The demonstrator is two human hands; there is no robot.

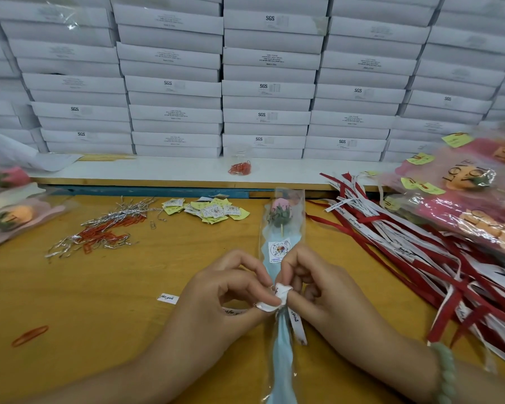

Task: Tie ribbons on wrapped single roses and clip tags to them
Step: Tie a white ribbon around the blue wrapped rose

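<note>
A single pink rose [281, 210] in a clear sleeve with pale blue paper [283, 354] lies lengthwise on the wooden table [105, 293], bloom pointing away from me. A white printed ribbon [281, 295] is wrapped around the sleeve's narrow middle. My left hand [231, 295] pinches one ribbon loop from the left. My right hand [312, 284] pinches the other part from the right, with the ribbon over a fingertip. One ribbon tail [297, 322] hangs toward me; another end [167, 298] lies to the left.
Yellow and white tags [213, 210] lie in a heap behind the rose. Silver twist ties and red clips [99, 231] are at left, red and white ribbons [420, 246] at right, finished roses [475, 193] far right, more roses [12, 211] far left. A cup of red clips [240, 167] stands before stacked white boxes [263, 83].
</note>
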